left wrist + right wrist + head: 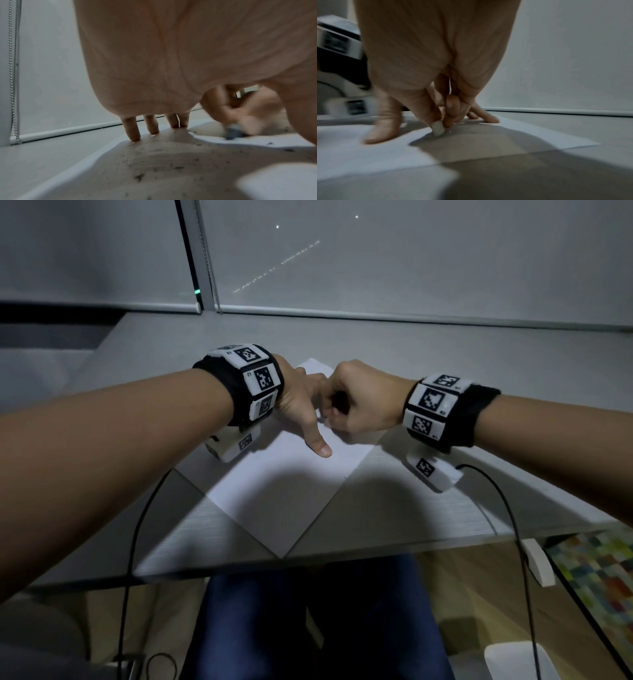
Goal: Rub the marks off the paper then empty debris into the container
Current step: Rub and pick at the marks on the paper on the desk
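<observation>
A white sheet of paper (274,494) lies turned like a diamond on the grey counter (428,364), one corner reaching the counter's near edge and the opposite corner pointing toward the far edge under the window blind (411,261). The left hand (301,405) rests on the paper's far half with its fingers (132,129) straight and spread, tips pressing the sheet flat, thumb stretched toward the near edge. Just beside it, the right hand (363,402) is bunched, its thumb and fingers (452,112) pinching a small pale eraser (438,127) whose lower end touches the paper between the two hands. In the left wrist view the eraser (233,132) looks blurred, and dark crumbs of debris (139,177) lie scattered over the sheet around and beneath the left palm. Both wrists wear black bands with square-patterned markers (263,378), and black cables (137,542) hang over the counter's near edge. No container can be made out with certainty.
</observation>
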### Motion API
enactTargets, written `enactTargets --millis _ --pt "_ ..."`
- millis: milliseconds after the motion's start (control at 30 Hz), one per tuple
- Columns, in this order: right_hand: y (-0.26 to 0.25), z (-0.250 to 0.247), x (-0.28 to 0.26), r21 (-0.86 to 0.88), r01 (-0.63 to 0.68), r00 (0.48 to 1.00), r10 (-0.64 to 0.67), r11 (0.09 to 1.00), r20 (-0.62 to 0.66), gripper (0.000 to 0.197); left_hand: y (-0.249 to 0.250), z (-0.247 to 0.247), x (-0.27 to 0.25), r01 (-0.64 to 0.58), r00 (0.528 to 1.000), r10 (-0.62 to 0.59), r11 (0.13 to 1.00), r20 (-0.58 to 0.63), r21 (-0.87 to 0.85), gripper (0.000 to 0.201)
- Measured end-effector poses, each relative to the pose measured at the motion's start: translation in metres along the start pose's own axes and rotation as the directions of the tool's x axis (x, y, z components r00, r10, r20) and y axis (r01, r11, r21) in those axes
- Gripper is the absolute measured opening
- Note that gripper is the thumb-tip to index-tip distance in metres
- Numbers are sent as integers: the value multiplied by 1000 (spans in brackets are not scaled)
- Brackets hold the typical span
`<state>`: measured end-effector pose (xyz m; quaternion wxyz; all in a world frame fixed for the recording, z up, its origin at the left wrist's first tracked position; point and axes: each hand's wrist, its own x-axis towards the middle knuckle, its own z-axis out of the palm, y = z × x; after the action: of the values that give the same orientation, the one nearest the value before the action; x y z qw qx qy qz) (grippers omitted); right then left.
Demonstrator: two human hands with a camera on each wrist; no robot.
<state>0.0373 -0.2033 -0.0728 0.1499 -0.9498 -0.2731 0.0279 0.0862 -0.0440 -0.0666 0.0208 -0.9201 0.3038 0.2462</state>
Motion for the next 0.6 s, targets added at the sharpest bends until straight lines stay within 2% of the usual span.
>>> enactTargets --millis 67,100,167,267,367,433,500,600 --pt "-9 5 -7 38 77 996 -78 996 31 6 2 -1 -3 -17 1000 17 1000 -18 -6 54" --pt "-9 6 -8 48 91 995 -93 995 35 6 2 -1 -2 -32 999 32 999 -25 4 47" --pt "-2 4 -5 32 55 998 -55 998 17 9 -1 -1 1 -9 999 9 1000 -33 -4 62" --pt "17 -2 3 -43 -67 997 66 997 -25 11 -3 1 3 -31 1000 31 999 3 43 115" --pt "25 -12 7 -35 -132 987 128 991 -93 10 -7 -1 6 -41 999 40 997 15 64 139" --pt "31 -25 10 -40 -175 977 168 984 -131 10 -11 -1 5 -51 998 52 997 -28 51 144" --pt "35 -34 13 -73 -200 978 194 977 -81 11 -15 2 -1 -92 990 98 994 -101 63 143" --pt "38 -30 11 -60 -205 978 206 977 13 5 -16 5 -10 -178 954 207 973 -217 144 122"
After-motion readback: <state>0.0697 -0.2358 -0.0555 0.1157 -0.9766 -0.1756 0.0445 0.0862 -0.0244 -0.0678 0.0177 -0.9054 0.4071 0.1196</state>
